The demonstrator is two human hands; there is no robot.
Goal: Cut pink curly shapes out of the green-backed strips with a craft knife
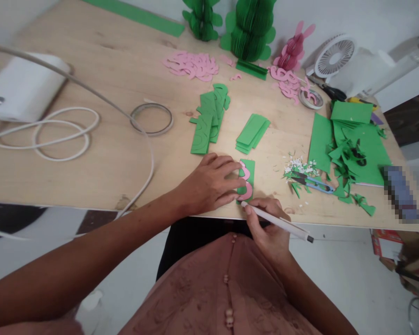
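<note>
Near the front edge of the table lies a small green paper strip [251,170] with a pink curved paper cutout [248,190] on top. My left hand [211,182] rests over its left side, fingers spread and fingertips pressing the cutout down. My right hand [270,228] grips a white pen [281,224], its tip at the lower end of the strip beside the cutout. Behind the strip sits a stack of blank green strips [253,132]. Green strips with curved outlines drawn on them [201,135] overlap to the left of that stack.
Blue thread snips [316,182] lie by paper scraps [298,165] on the right, near green sheets [370,153]. Pink cutouts [192,65], green honeycomb paper figures [253,28] and a small fan [335,56] stand at the back. A tape roll [152,133] and white cable [91,128] are left.
</note>
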